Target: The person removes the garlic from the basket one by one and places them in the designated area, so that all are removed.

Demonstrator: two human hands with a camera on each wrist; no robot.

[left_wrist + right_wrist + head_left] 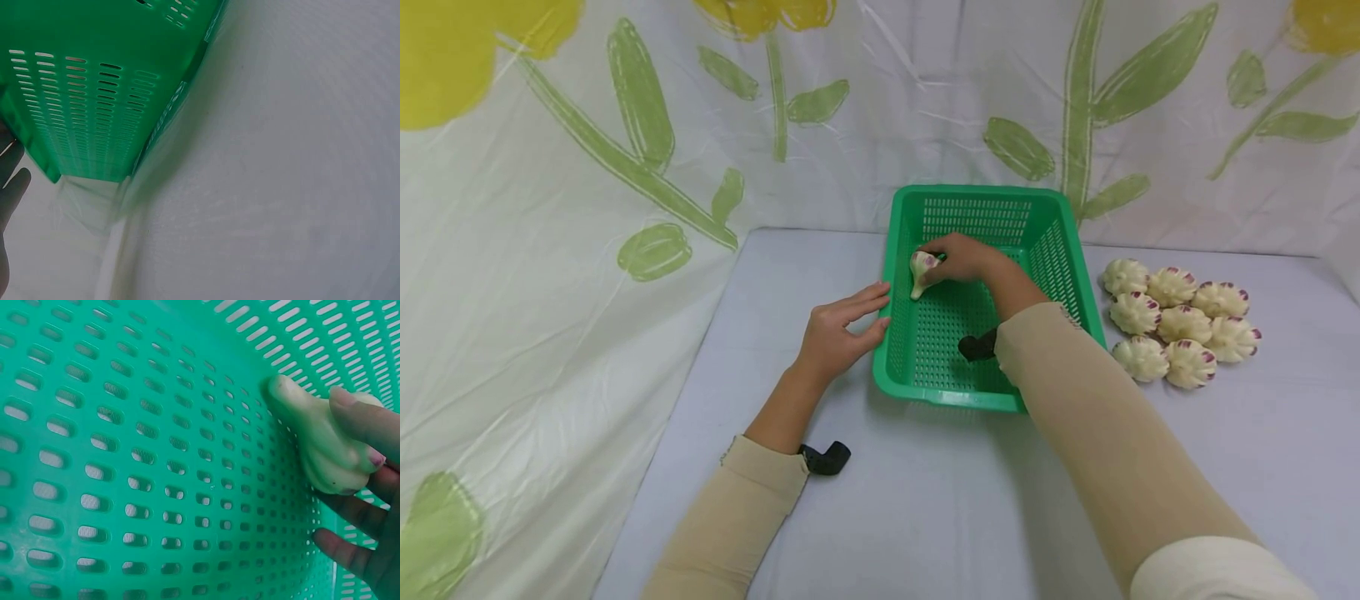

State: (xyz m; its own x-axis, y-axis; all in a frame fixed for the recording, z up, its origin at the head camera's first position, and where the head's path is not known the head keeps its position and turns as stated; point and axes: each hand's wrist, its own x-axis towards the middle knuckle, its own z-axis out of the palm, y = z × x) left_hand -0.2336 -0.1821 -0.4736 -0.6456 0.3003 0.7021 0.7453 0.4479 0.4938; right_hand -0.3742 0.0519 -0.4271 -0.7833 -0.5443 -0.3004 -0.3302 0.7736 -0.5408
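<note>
A cream garlic bulb (922,267) with purple marks is inside the green plastic basket (951,398), near its left wall. My right hand (964,257) reaches in over the basket and grips this bulb. In the right wrist view, thumb and fingers hold the garlic (331,440) from its root side, its stem pointing away from them, low by the perforated floor. My left hand (835,335) rests its fingertips against the basket's left rim, fingers fairly straight. The left wrist view shows only part of that hand (11,187) beside the basket's outer wall.
Several garlic bulbs (1184,323) lie grouped in rows on the table, just right of the basket. A white cloth with green leaves and yellow flowers (820,104) hangs behind and to the left. A black wrist mount (826,458) sticks out from each sleeve.
</note>
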